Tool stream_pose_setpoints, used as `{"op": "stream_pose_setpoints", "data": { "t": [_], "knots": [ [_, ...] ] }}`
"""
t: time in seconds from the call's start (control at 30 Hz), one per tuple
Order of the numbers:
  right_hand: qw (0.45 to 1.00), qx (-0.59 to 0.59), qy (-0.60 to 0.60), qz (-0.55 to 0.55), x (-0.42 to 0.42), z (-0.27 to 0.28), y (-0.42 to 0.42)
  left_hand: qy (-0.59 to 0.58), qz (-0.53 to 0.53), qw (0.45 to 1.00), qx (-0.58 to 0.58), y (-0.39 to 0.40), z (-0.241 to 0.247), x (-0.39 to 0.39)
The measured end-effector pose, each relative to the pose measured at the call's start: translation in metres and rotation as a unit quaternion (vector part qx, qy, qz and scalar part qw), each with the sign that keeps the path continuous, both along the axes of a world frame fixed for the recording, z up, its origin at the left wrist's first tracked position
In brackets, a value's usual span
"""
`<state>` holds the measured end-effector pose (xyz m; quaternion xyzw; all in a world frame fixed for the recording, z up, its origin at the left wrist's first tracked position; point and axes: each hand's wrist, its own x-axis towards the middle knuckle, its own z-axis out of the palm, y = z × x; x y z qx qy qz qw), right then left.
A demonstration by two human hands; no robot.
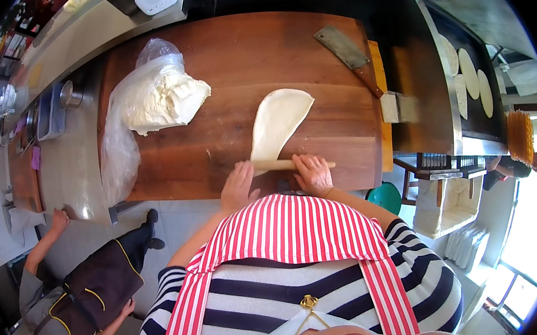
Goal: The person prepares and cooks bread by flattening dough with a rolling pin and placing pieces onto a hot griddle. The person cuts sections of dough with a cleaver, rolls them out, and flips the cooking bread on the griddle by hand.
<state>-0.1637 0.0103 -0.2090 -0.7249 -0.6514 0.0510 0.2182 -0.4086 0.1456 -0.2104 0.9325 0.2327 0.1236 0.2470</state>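
Both my hands are on a wooden rolling pin (280, 165) near the front edge of the wooden work board (227, 137). My left hand (240, 186) lies over the pin's left end, and my right hand (314, 172) rests on it toward the right end, which sticks out past my fingers. Under the pin runs the narrow end of a flattened sheet of dough (281, 116); its wide rounded end stretches away from me. To the left of the sheet sits a large lump of dough (167, 102), partly wrapped in a clear plastic bag (123, 151).
A cleaver (347, 53) lies at the board's far right, its handle reaching the edge. Beyond, flatbreads (468, 73) lie on a dark griddle (480, 125). A green stool (384, 198) stands below right. At lower left, a person in a dark apron (98, 297) touches the counter.
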Motion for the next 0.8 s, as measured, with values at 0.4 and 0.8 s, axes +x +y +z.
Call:
{"op": "stream_pose_setpoints", "data": {
  "t": [0.4,0.8],
  "knots": [
    [0.955,-0.034,-0.076,-0.285,0.193,0.010,0.074,-0.158,0.361,0.821,-0.413,-0.006,-0.006,0.052],
    [0.989,-0.048,-0.095,-0.099,0.111,-0.039,0.267,-0.006,0.369,0.793,-0.485,0.003,-0.003,0.059]
  ]
}}
